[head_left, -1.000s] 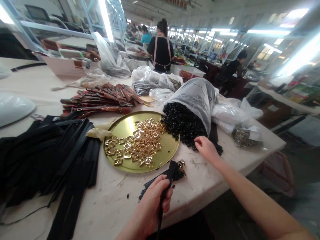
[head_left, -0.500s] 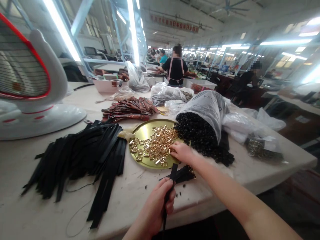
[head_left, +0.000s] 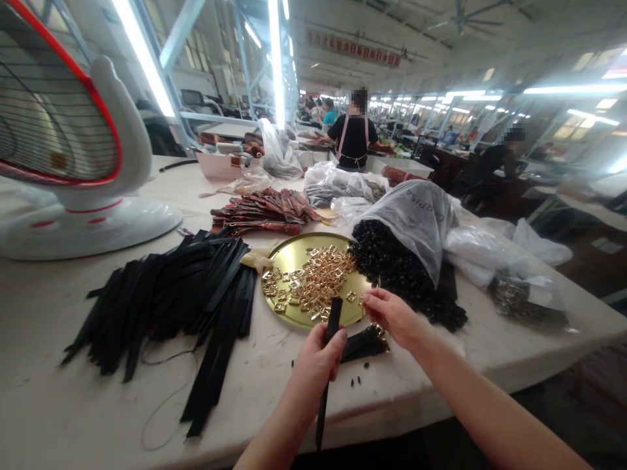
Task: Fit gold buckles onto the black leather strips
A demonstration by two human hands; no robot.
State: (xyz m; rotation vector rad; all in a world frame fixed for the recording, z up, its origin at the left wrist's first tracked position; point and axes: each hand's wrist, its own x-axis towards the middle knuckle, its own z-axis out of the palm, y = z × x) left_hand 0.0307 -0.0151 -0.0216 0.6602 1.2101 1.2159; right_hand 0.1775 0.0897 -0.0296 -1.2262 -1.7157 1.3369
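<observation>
A black strap (head_left: pixel 334 313) is gripped in my left hand (head_left: pixel 318 356), its short upper end standing above the thumb and its long tail hanging below the fist. To the right, the fingertips of my right hand (head_left: pixel 392 316) are pinched on what looks like a small gold buckle, mostly hidden by the fingers. A round gold tray (head_left: pixel 279 254) lies just beyond both hands, with a heap of gold buckles (head_left: pixel 326 271) on it. Under my right hand lies a small bundle of black straps (head_left: pixel 362 343) with gold buckles at one end.
At the left, a large pile of black straps (head_left: pixel 161 294) lies before a white fan (head_left: pixel 112 222). Reddish-brown pieces (head_left: pixel 267 212) are stacked behind the tray. A plastic bag (head_left: pixel 416 215) spills small black parts (head_left: pixel 386 261). Another person (head_left: pixel 356 134) stands farther back.
My right hand has drawn back from the buckle heap to the tray's right edge, its fingertips pinched. My left hand still grips the strap. The view has shifted slightly left.
</observation>
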